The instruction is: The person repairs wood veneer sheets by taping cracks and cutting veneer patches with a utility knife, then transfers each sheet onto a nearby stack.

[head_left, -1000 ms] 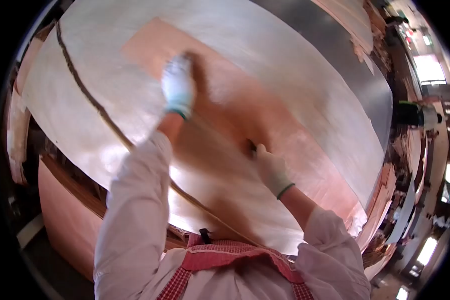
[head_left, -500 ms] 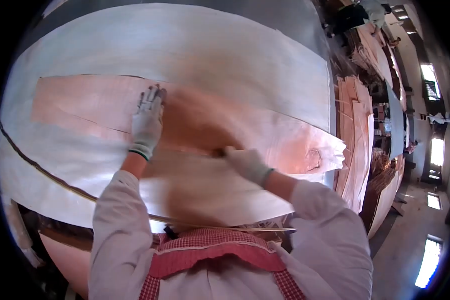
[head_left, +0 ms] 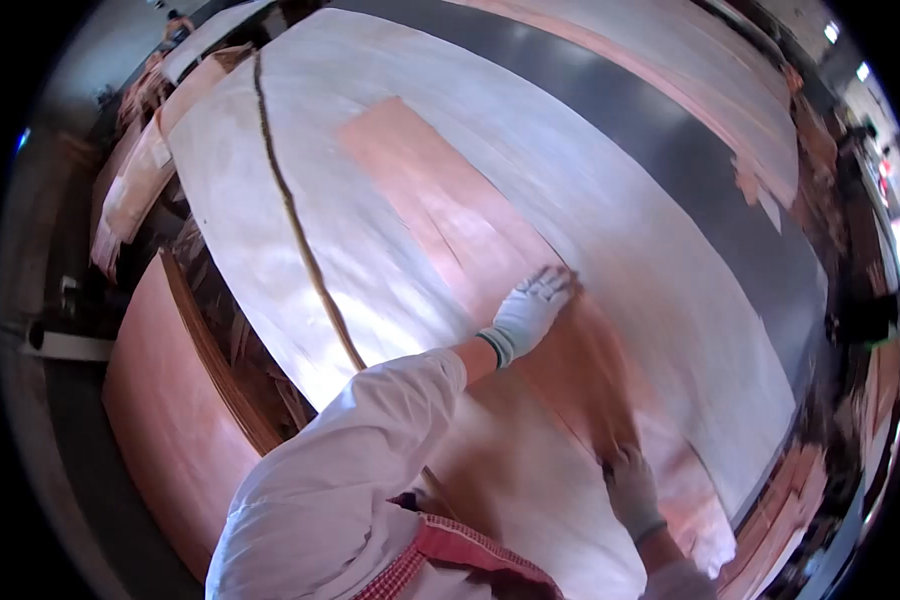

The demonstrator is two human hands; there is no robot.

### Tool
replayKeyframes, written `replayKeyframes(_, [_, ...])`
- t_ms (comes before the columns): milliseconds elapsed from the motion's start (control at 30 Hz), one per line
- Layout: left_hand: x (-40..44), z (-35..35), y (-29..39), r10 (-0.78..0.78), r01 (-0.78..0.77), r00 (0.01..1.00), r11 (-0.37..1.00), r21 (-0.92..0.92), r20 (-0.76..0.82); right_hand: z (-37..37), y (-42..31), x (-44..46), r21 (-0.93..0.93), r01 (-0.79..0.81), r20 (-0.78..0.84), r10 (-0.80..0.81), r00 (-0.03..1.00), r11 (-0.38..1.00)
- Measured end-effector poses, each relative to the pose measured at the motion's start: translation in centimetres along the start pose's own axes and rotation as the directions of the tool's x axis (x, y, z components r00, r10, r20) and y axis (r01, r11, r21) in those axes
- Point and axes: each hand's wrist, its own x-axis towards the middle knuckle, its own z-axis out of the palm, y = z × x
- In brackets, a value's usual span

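A long pinkish strip of wood veneer [head_left: 425, 185] lies across a large pale veneer sheet [head_left: 650, 240]. My left hand [head_left: 535, 303], in a white glove with a green cuff and dark fingertips, rests flat on the strip with fingers stretched out. Nearer to me, my right hand [head_left: 632, 490], also gloved, touches the strip's near edge. Its dark fingertips look slightly apart, and I make out no tool in them. Shadow covers the strip between both hands. Its closest end [head_left: 705, 530] is ragged.
A narrow brownish band [head_left: 295, 230] runs along the pale sheet on the left. Stacked veneer sheets [head_left: 175, 410] stand lower left, and more veneer pieces [head_left: 780, 520] lie lower right. Beyond the sheet is a dark grey surface [head_left: 670, 130]. A person [head_left: 178, 28] is far off.
My view has turned left, so the strip now runs diagonally. My left hand remains flat on the strip; my right hand stays at the strip's near edge, now lower right in view.
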Motion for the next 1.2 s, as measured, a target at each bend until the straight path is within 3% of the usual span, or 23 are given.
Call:
replayKeyframes(67, [2.7, -2.6, -6.2, -0.221, 0.229, 0.969, 0.971, 0.063, -0.114, -0.7, 0.5, -0.1, 0.036, 0.007, 0.042, -0.008, 0.999, 0.999])
replayKeyframes(100, [3.6, -5.6, -10.3, -0.336, 0.339, 0.935, 0.941, 0.004, -0.112, -1.3, 0.3, 0.6, 0.028, 0.037, 0.027, -0.038, 0.999, 0.999])
replayKeyframes(200, [4.3, -8.1, -22.6, -0.443, 0.468, 0.880, 0.870, 0.154, -0.169, -1.2, 2.5, 3.3, -0.184, -0.211, 0.361, 0.265, 0.894, 0.960])
replayKeyframes(233, [4.8, -9.3, -26.6, -0.475, 0.502, 0.862, 0.846, 0.180, -0.175, -2.6, 1.9, 6.6, -0.269, -0.267, 0.319, 0.347, 0.882, 0.926])
replayKeyframes(267, [5.1, -10.3, -30.2, -0.473, 0.510, 0.858, 0.834, 0.213, -0.201, -4.3, -0.4, 10.6, -0.199, -0.323, 0.076, 0.343, 0.936, 0.925])
replayKeyframes(300, [5.4, -10.8, -33.1, -0.474, 0.521, 0.851, 0.818, 0.245, -0.227, -7.0, -4.3, 15.6, -0.184, -0.419, 0.032, 0.431, 0.902, 0.889])
replayKeyframes(333, [5.5, -11.4, -35.2, -0.485, 0.502, 0.864, 0.848, 0.171, -0.134, -7.0, -5.3, 20.8, -0.035, -0.379, -0.047, 0.377, 0.925, 0.925])
replayKeyframes(367, [5.7, -11.8, -36.9, -0.484, 0.486, 0.874, 0.869, 0.095, -0.041, -4.9, -3.9, 25.9, -0.131, -0.139, -0.158, 0.118, 0.980, 0.982])
replayKeyframes(400, [6.1, -12.5, -37.9, -0.506, 0.510, 0.860, 0.859, -0.048, 0.071, -1.8, -4.0, 32.9, 0.112, 0.107, -0.487, -0.040, 0.872, 0.988])
replayKeyframes(433, [6.3, -13.4, -38.0, -0.495, 0.501, 0.862, 0.864, -0.036, 0.111, -5.1, -10.4, 37.4, -0.055, 0.094, -0.452, -0.109, 0.885, 0.994])
replayKeyframes(467, [6.1, -14.1, -37.6, -0.483, 0.492, 0.862, 0.870, -0.023, 0.155, -8.4, -18.1, 41.3, -0.180, -0.130, -0.189, 0.096, 0.977, 0.975])
replayKeyframes(533, [5.9, -14.5, -37.7, -0.448, 0.457, 0.868, 0.889, 0.007, 0.215, -8.7, -26.8, 48.4, -0.044, -0.023, -0.263, 0.010, 0.965, 0.999])
replayKeyframes(600, [5.7, -14.1, -38.2, -0.450, 0.459, 0.876, 0.889, -0.013, 0.173, -6.7, -32.7, 55.0, -0.048, 0.056, -0.239, -0.066, 0.969, 0.997])
replayKeyframes(700, [6.0, -13.6, -39.4, -0.435, 0.440, 0.886, 0.898, 0.009, 0.162, -5.1, -38.0, 61.1, -0.198, 0.284, -0.280, -0.332, 0.901, 0.938])
replayKeyframes(767, [6.3, -13.6, -39.6, -0.455, 0.468, 0.872, 0.883, -0.035, 0.183, -5.8, -37.6, 61.7, -0.237, 0.365, -0.259, -0.421, 0.869, 0.900])
replayKeyframes(833, [6.1, -12.8, -40.4, -0.406, 0.406, 0.891, 0.913, 0.043, 0.204, -6.2, -36.0, 60.1, -0.309, 0.316, -0.212, -0.389, 0.897, 0.897])
replayKeyframes(867, [6.1, -12.8, -40.5, -0.380, 0.376, 0.907, 0.925, 0.058, 0.183, -5.9, -33.7, 58.7, -0.235, 0.324, -0.253, -0.379, 0.890, 0.917])
replayKeyframes(1000, [6.3, -12.6, -40.6, -0.346, 0.339, 0.917, 0.938, 0.071, 0.196, -4.3, -17.9, 43.8, -0.223, 0.139, -0.232, -0.191, 0.954, 0.965])
replayKeyframes(1067, [6.9, -12.5, -40.9, -0.365, 0.373, 0.900, 0.928, 0.011, 0.237, -4.4, -12.7, 36.8, -0.276, -0.084, -0.041, 0.075, 0.996, 0.957])
replayKeyframes(1100, [7.1, -12.4, -41.0, -0.369, 0.386, 0.891, 0.922, -0.016, 0.264, -4.0, -11.6, 35.5, -0.280, -0.072, -0.070, 0.055, 0.996, 0.957])
replayKeyframes(1133, [7.5, -12.2, -39.8, -0.282, 0.273, 0.946, 0.959, 0.072, 0.161, -3.6, -10.9, 34.5, -0.282, -0.066, -0.105, 0.038, 0.994, 0.957])
replayKeyframes(1200, [8.1, -11.3, -32.3, -0.362, 0.291, 0.895, 0.917, 0.272, 0.262, -3.8, -11.1, 33.9, -0.278, -0.092, -0.135, 0.056, 0.989, 0.956])
